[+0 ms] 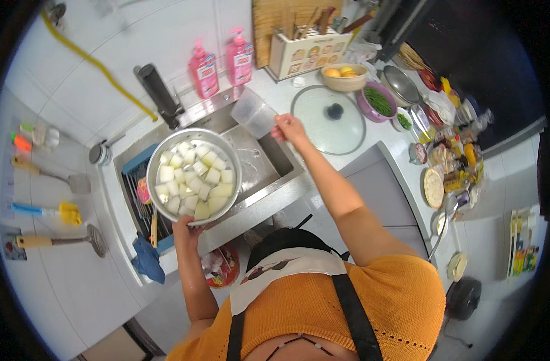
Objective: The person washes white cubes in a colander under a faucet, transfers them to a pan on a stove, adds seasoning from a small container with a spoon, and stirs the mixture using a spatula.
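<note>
My left hand (187, 229) grips the near rim of a round metal basin (235, 195), held over the left side of the sink. Pale cubes of peeled vegetable or melon (198, 182) fill much of it. In my right hand (289, 127) is a translucent plastic container (253, 112), pinched by its near end and tilted above the sink's back right corner. The stainless steel sink (252, 155) shows wet metal beneath. A black faucet (160, 92) rises behind the basin. To the right of my right hand, a glass lid (317, 119) with a dark knob lies on the counter.
Two pink pump bottles (204, 74) stand behind the sink. A blue-framed rack (139, 160) sits at its left end, near a blue cloth (147, 259). Rightward are a fruit bowl (347, 83), a purple bowl of greens (377, 101) and several jars. A red bin (225, 268) stands below.
</note>
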`<state>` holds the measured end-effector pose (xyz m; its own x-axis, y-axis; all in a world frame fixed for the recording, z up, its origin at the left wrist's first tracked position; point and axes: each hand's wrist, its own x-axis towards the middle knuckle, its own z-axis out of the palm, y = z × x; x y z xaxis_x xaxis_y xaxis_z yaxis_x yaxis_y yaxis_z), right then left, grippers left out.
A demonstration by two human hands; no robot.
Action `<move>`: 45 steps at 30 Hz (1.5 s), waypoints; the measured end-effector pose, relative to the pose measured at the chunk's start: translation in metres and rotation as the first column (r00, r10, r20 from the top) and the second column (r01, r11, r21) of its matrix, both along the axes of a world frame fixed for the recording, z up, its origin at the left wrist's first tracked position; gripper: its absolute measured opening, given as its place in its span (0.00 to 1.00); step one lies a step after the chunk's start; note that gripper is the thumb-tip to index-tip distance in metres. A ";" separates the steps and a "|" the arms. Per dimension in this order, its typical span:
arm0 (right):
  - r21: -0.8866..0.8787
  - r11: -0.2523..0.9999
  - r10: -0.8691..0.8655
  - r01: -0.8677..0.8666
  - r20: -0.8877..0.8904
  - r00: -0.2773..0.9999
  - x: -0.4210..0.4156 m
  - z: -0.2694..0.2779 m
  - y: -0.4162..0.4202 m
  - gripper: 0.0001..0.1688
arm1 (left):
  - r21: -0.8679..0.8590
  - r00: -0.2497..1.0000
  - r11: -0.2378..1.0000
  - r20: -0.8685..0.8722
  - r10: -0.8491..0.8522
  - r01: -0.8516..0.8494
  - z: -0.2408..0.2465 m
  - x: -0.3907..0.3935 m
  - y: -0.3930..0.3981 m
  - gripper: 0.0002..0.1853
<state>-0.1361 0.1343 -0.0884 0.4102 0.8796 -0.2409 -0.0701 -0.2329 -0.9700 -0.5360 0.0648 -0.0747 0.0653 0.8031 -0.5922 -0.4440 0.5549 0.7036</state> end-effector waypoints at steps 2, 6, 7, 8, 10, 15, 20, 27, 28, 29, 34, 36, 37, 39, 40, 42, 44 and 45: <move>-0.127 0.992 -0.081 0.019 -0.509 0.857 -0.018 0.005 -0.015 0.21 | 0.006 1.000 1.000 0.003 0.013 -0.013 0.005 -0.001 -0.003 0.27; -0.231 0.973 -0.158 -0.021 -0.723 0.673 -0.043 -0.003 -0.036 0.21 | -0.057 0.995 0.998 0.101 0.020 -0.014 0.004 -0.013 -0.013 0.29; -0.153 0.988 -0.093 0.007 -0.563 0.821 -0.044 0.007 -0.042 0.19 | -0.010 0.997 1.000 0.073 0.004 -0.003 0.013 -0.008 -0.017 0.29; -0.078 0.997 -0.048 0.021 -0.365 0.930 -0.041 0.017 -0.047 0.18 | -0.022 0.998 1.000 0.067 0.010 -0.009 0.012 -0.005 -0.017 0.30; 0.053 0.998 0.008 -0.033 0.416 0.909 -0.029 0.045 -0.069 0.13 | -0.032 0.999 0.999 0.044 0.018 -0.016 0.018 0.008 -0.023 0.31; 0.291 0.956 -0.227 0.043 0.637 0.736 0.032 0.067 -0.132 0.13 | -0.052 0.996 0.997 0.083 -0.044 0.049 0.010 0.038 -0.032 0.31; 0.284 0.885 -0.463 0.370 0.628 0.625 0.129 0.052 -0.220 0.14 | -0.083 0.968 0.996 0.251 0.010 0.011 0.022 0.106 -0.045 0.34; 0.069 0.789 -0.475 0.610 0.699 0.535 0.258 0.005 -0.332 0.17 | -0.055 0.962 0.989 0.231 0.143 -0.134 0.000 0.177 -0.027 0.27; 0.055 0.791 -0.460 0.610 0.710 0.533 0.265 0.008 -0.339 0.17 | -0.053 0.966 0.986 0.199 0.163 -0.156 0.000 0.180 -0.030 0.28; 0.041 0.793 -0.445 0.608 0.720 0.532 0.272 0.008 -0.344 0.18 | -0.049 0.966 0.989 0.210 0.149 -0.142 0.002 0.183 -0.033 0.28; 0.125 0.797 -0.497 0.591 0.691 0.525 0.290 -0.008 -0.356 0.17 | -0.078 0.949 0.974 0.220 0.225 -0.213 0.003 0.201 -0.045 0.29; 0.128 0.804 -0.496 0.581 0.683 0.537 0.291 -0.008 -0.358 0.17 | -0.056 0.943 0.969 0.221 0.248 -0.242 0.007 0.211 -0.051 0.29; 0.110 0.806 -0.477 0.582 0.703 0.528 0.293 -0.007 -0.357 0.17 | -0.061 0.943 0.969 0.222 0.249 -0.241 0.008 0.212 -0.052 0.29; 0.073 0.810 -0.437 0.582 0.738 0.515 0.292 -0.008 -0.353 0.17 | -0.066 0.941 0.967 0.223 0.253 -0.245 0.010 0.207 -0.053 0.29; 0.069 0.799 -0.430 0.598 0.761 0.486 0.292 -0.010 -0.350 0.17 | -0.067 0.944 0.966 0.202 0.260 -0.251 0.011 0.204 -0.054 0.28; 0.064 0.790 -0.406 0.610 0.800 0.442 0.297 -0.017 -0.346 0.17 | -0.083 0.952 0.967 0.173 0.251 -0.240 0.010 0.193 -0.055 0.27; 0.159 0.821 -0.433 0.549 0.799 0.416 0.294 -0.023 -0.339 0.17 | -0.027 0.962 0.974 0.147 0.228 -0.226 0.008 0.182 -0.054 0.27; 0.156 0.821 -0.464 0.549 0.743 0.482 0.283 -0.012 -0.335 0.16 | -0.002 0.965 0.975 0.139 0.222 -0.223 0.004 0.178 -0.052 0.26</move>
